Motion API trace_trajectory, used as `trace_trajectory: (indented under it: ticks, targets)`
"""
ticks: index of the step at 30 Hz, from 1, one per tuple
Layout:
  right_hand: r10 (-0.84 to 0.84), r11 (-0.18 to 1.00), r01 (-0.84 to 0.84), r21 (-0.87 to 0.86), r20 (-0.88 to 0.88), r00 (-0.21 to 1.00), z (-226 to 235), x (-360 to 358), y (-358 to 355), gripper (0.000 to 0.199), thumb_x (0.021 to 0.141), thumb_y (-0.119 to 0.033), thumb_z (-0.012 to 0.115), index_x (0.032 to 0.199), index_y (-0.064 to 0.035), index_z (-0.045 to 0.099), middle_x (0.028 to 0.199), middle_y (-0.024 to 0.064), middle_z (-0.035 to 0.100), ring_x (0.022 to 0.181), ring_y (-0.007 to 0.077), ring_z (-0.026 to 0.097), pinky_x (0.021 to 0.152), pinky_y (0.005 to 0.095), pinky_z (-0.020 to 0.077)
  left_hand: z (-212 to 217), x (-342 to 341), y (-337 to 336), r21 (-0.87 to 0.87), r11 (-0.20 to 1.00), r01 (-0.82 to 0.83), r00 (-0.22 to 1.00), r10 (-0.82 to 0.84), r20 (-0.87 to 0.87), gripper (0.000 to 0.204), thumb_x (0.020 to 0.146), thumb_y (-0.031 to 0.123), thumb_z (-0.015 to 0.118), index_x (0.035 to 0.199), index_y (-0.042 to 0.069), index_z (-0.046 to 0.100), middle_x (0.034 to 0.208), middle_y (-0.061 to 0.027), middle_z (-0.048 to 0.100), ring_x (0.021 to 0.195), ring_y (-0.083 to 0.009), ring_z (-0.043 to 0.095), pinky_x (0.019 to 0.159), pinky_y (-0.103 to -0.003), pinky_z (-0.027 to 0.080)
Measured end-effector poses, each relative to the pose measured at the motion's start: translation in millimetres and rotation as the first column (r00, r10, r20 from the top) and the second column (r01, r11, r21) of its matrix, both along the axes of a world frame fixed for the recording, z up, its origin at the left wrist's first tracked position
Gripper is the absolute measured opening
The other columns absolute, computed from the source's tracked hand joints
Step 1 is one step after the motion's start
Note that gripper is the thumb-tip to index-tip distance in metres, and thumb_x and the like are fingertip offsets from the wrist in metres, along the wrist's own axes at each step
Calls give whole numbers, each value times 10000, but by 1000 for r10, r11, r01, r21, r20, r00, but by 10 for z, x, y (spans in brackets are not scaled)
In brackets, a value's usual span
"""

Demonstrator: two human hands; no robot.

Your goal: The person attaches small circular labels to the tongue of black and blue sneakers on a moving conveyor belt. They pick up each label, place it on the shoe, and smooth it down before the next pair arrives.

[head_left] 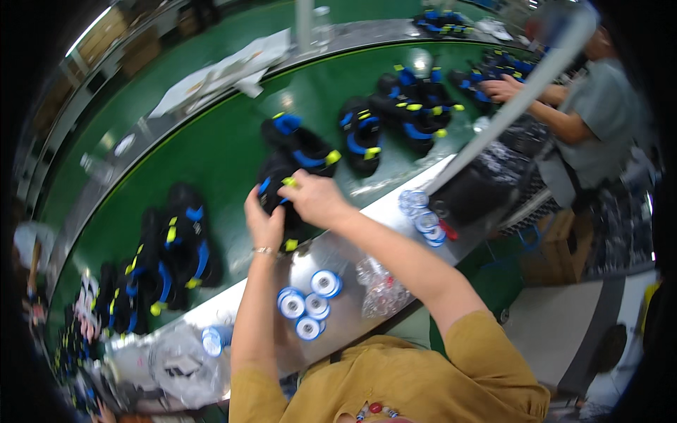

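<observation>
Both my hands are on a black sandal with blue lining and yellow strap tabs, at the near edge of the green conveyor belt. My left hand grips its near side; a ring shows on one finger. My right hand pinches a yellow tab on top of it. A second matching sandal lies just beyond on the belt.
More black-blue sandals lie on the belt at the left and far right. Blue-white tape rolls and clear plastic bags sit on the metal ledge. Another person's hand reaches onto the belt at the right.
</observation>
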State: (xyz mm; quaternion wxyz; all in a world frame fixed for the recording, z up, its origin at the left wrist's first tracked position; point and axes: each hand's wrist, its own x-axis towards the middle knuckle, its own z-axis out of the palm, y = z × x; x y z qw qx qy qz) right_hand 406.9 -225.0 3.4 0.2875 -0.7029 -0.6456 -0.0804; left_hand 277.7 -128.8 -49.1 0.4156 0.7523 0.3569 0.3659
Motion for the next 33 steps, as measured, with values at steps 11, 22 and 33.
trace_trajectory:
  ticks: [11, 22, 33]
  targets:
    - [-104, 992, 99, -81, -63, 993, 217, -331, -467, 421, 787, -81, 583, 1204, -18, 577, 943, 166, 541, 759, 316, 601, 675, 369, 528, 205, -61, -124, -20, 998, 65, 991, -67, -116, 692, 718, 160, 647, 1364, 18, 443, 1251, -259, 548, 1140, -404, 547, 987, -423, 432]
    - [-154, 985, 170, 19, -333, 930, 131, 229, -422, 247, 864, -96, 610, 1070, 41, 606, 1015, 186, 571, 852, 368, 615, 748, 416, 512, 235, -173, -293, 239, 960, 148, 968, -90, -235, 842, 645, 162, 703, 1415, 34, 387, 1299, -272, 461, 1191, -421, 457, 1025, -450, 381]
    - [140, 969, -105, -224, 150, 979, 299, -124, -228, 403, 738, -11, 591, 1129, 84, 558, 994, 160, 552, 915, 297, 583, 740, 367, 542, 182, -204, -337, 312, 942, 126, 956, -31, -291, 907, 615, 131, 754, 1426, 35, 360, 1324, -320, 418, 1187, -466, 435, 1006, -482, 366]
